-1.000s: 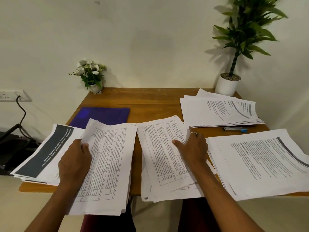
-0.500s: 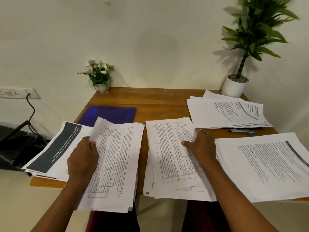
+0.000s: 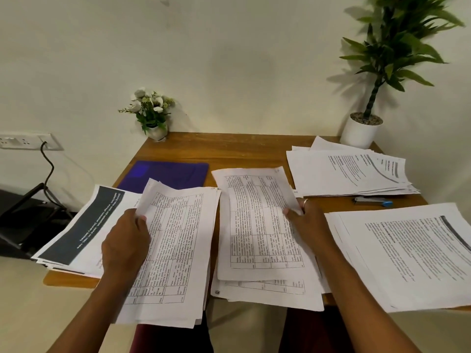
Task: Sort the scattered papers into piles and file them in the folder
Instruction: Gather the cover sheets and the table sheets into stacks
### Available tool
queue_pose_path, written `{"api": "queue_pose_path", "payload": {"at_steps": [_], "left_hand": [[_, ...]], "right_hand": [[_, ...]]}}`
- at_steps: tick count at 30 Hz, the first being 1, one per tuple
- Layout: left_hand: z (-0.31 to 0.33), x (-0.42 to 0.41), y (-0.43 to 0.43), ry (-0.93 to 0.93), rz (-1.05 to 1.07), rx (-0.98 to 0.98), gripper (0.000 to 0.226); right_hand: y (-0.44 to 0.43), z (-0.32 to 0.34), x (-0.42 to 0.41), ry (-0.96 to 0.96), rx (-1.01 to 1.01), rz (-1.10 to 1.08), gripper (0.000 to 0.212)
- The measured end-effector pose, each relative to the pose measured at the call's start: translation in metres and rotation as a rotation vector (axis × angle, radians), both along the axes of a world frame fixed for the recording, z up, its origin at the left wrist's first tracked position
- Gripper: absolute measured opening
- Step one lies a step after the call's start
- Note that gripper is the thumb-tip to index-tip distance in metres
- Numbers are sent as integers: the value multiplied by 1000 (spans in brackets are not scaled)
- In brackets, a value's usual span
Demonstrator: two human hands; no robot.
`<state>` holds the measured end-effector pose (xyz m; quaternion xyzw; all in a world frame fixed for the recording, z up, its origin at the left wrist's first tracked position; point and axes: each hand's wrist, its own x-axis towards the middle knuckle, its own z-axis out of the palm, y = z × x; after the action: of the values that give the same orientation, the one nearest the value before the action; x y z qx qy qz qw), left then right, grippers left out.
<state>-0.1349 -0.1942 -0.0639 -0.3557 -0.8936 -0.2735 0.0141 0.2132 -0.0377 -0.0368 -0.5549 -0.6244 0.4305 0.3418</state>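
Left hand, fingers curled, grips the left edge of the table-printed pile overhanging the desk at 7 o'clock; right hand pinches the right edge of the top sheet on the centre pile. Both palms face down, forearms reaching forward. At 11 o'clock lies the blue folder; print unreadable.

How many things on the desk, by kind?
Paper piles: 5
Blue folder: 1
Potted plants: 2
Small grey-and-blue tool: 1
Total: 9
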Motion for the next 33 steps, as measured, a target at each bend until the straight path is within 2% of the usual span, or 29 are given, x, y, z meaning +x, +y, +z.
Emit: {"api": "queue_pose_path", "payload": {"at_steps": [12,33], "left_hand": [[0,0,-1,36,-5,3,28],[-2,-2,-1,64,-25,-2,27]], "right_hand": [[20,-4,13,144,-182,42,19],[23,-8,14,118,-176,50,17]]}}
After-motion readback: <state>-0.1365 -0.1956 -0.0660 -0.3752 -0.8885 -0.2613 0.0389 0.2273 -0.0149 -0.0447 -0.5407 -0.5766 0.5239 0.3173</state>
